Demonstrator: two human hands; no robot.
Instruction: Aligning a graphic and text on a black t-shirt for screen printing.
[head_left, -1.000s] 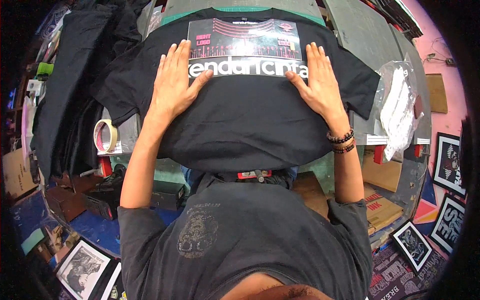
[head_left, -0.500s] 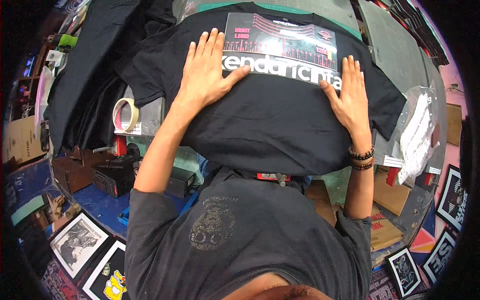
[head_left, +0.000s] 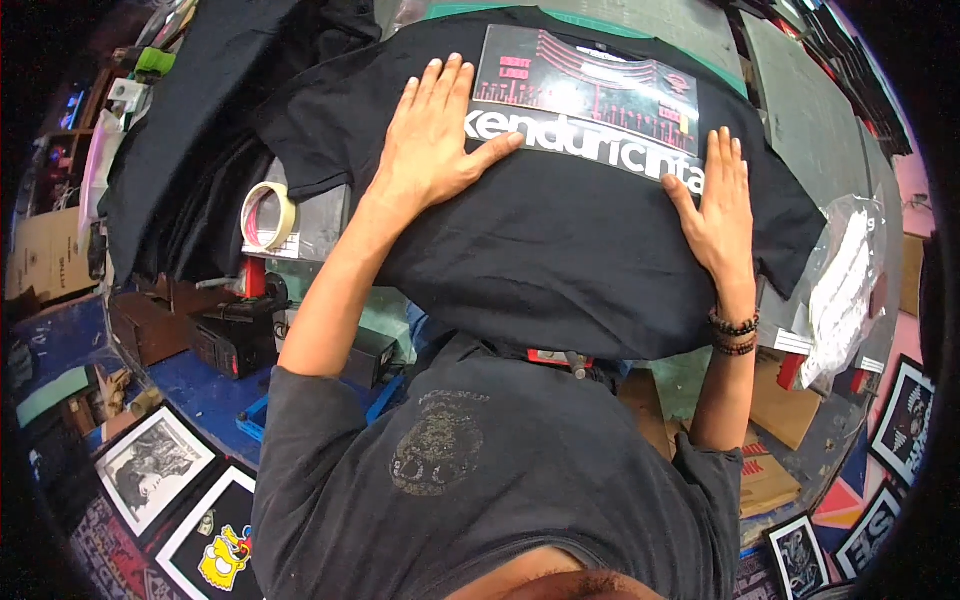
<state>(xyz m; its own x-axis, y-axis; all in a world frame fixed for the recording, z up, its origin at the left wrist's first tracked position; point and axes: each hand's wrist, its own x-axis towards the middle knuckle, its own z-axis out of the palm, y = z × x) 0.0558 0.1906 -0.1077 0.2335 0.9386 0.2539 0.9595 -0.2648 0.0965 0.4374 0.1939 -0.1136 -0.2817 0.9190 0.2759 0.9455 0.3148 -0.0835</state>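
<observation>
A black T-shirt lies spread out before me, collar away from me. Across its chest is a clear film sheet with pink and dark printing. Bold white lettering runs along the sheet's lower part; whether it is on the shirt or the film I cannot tell. My left hand rests flat at the sheet's left edge, fingers stretched out and thumb over the lettering. At the right edge my right hand, with beaded bracelets at the wrist, also lies flat, its thumb tip by the lettering's end. Neither hand grips anything.
More dark cloth hangs at the left. A masking tape roll stands on a grey board beside the shirt's left sleeve. At the right lies a clear plastic bag with white contents. Framed pictures stand low at both sides.
The whole view has shifted and tilted slightly, moving the shirt rightward in the picture. Both hands keep the same places on the shirt and sheet.
</observation>
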